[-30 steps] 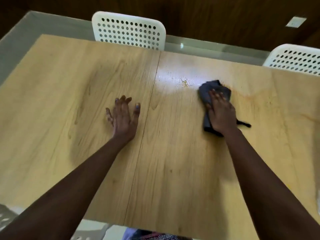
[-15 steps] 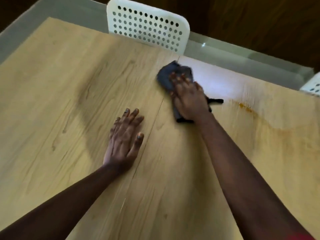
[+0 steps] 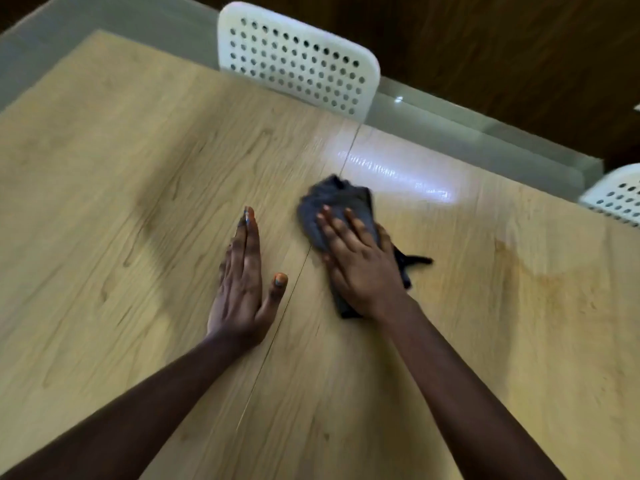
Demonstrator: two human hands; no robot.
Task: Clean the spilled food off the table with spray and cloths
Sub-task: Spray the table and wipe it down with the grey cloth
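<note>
Right hand (image 3: 360, 265) presses flat, fingers straight, on the dark cloth (image 3: 337, 206) beside the table (image 3: 104, 168) centre seam. Left hand (image 3: 242, 289) lies flat, fingers together, holding nothing. Orange stain (image 3: 519, 268) right; white chair (image 3: 298, 60) at far edge.

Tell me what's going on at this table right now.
A person is wiping a light wooden table with a crumpled dark grey cloth. The right hand presses the cloth flat beside the table's centre seam, fingers straight. The left hand rests flat on the bare wood, holding nothing. An orange-brown smear shows on the wood to the right, apart from the cloth. Two white perforated plastic chairs stand at the far edge.
</note>
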